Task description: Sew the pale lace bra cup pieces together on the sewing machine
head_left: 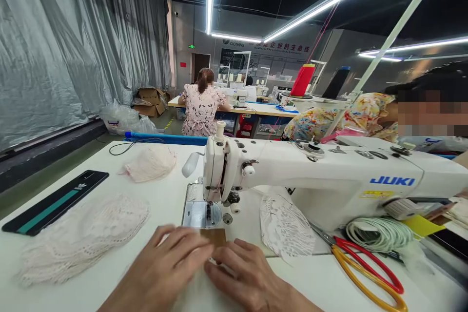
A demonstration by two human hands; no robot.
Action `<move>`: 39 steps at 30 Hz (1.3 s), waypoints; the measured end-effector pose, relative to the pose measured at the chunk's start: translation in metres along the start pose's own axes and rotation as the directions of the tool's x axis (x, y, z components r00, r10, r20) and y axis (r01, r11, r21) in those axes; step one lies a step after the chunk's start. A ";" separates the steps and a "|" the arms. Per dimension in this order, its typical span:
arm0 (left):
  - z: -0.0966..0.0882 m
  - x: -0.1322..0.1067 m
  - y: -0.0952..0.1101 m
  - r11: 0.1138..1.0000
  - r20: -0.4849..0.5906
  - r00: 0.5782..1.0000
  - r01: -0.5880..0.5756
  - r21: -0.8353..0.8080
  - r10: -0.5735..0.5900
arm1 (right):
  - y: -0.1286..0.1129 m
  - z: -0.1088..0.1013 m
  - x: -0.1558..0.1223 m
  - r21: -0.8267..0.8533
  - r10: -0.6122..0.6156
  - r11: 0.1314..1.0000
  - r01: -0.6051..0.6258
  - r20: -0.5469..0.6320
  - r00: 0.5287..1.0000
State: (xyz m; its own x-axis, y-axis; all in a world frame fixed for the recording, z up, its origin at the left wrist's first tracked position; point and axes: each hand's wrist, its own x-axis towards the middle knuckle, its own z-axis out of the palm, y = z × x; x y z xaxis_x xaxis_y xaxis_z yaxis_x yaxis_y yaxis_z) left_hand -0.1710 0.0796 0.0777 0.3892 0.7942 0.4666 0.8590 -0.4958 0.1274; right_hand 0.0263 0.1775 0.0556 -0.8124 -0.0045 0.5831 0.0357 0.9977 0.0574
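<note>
My left hand (pixel 166 265) and my right hand (pixel 244 273) lie close together on the white table in front of a white JUKI sewing machine (pixel 329 175). Their fingers press down on a small brown piece (pixel 215 236) and on white fabric (pixel 204 292) beneath them. The brown piece sits just short of the needle plate (pixel 199 214). The fingers of both hands are held together, fingertips nearly touching.
A heap of white lace (pixel 80 236) lies at left, another lace piece (pixel 287 226) at right, a pink-white bundle (pixel 149 163) farther back. Red-and-yellow scissors (pixel 365 265), coiled cord (pixel 378 234) and a dark ruler (pixel 54 202) lie on the table. Other people sit at machines behind.
</note>
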 end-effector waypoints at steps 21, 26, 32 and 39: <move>0.036 0.023 -0.043 0.846 0.344 0.850 0.486 -0.219 -0.399 | 0.014 0.008 -0.007 -0.025 0.093 0.996 -0.090 0.137 0.986; 0.038 0.022 -0.043 0.838 0.365 0.832 0.508 -0.201 -0.417 | 0.015 0.007 -0.008 0.012 0.088 0.996 -0.091 0.154 0.984; 0.036 0.020 -0.041 0.841 0.355 0.837 0.503 -0.201 -0.416 | 0.014 0.009 -0.008 -0.003 0.058 0.998 -0.058 0.124 0.991; 0.041 0.026 -0.047 0.842 0.325 0.832 0.516 -0.156 -0.450 | 0.015 0.011 -0.008 -0.040 0.039 0.999 -0.034 0.136 0.990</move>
State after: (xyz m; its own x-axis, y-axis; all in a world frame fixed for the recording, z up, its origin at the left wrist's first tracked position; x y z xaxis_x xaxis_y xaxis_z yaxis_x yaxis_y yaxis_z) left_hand -0.1882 0.1378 0.0477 0.0455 0.9979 0.0465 0.8726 -0.0623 0.4845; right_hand 0.0266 0.1931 0.0432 -0.8821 0.0435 0.4691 0.0861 0.9938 0.0697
